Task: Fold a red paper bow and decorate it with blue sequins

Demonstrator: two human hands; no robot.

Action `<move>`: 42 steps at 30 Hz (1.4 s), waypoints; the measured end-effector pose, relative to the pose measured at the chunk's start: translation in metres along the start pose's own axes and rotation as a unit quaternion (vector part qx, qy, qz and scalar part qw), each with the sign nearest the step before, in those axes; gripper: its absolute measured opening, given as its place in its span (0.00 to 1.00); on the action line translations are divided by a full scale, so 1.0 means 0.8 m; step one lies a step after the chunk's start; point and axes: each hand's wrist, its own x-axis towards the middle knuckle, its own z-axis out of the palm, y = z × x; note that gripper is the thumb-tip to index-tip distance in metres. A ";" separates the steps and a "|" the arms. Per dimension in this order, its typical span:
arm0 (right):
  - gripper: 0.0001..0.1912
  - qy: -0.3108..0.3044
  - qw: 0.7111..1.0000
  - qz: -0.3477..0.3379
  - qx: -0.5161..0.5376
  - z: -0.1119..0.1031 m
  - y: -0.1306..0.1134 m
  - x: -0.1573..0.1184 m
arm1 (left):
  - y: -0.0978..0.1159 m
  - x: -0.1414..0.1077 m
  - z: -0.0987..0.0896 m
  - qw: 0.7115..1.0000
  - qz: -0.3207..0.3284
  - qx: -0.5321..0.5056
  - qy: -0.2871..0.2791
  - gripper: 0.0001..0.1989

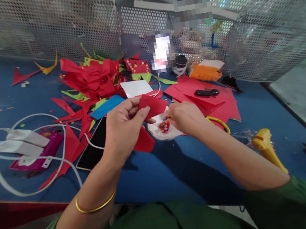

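Observation:
A small piece of red felt or paper (154, 105) is pinched between the thumb and fingers of my left hand (126, 122), raised a little above the table. My right hand (185, 116) hovers at a shallow white dish (161, 136), its thumb and fingertips pressed together. Whether anything tiny is between those fingertips I cannot make out. Inside the dish lie small red and blue bits (164, 126). Below my left hand rests another red piece (143, 141) on the blue table, close to a dark tablet or phone (93, 146).
A heap of red scraps (94, 77) lies at the back left. White chargers with cables (25, 141) sit at left. Red sheets (209, 99) bear a black tool (207, 92). A yellow glue gun (265, 146) is at right. Perforated metal (52, 22) walls the back.

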 end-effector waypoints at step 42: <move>0.05 0.168 0.913 0.119 0.353 0.021 0.009 -0.007 | -0.003 -0.001 0.000 1.000 -0.012 -0.008 -0.016 0.09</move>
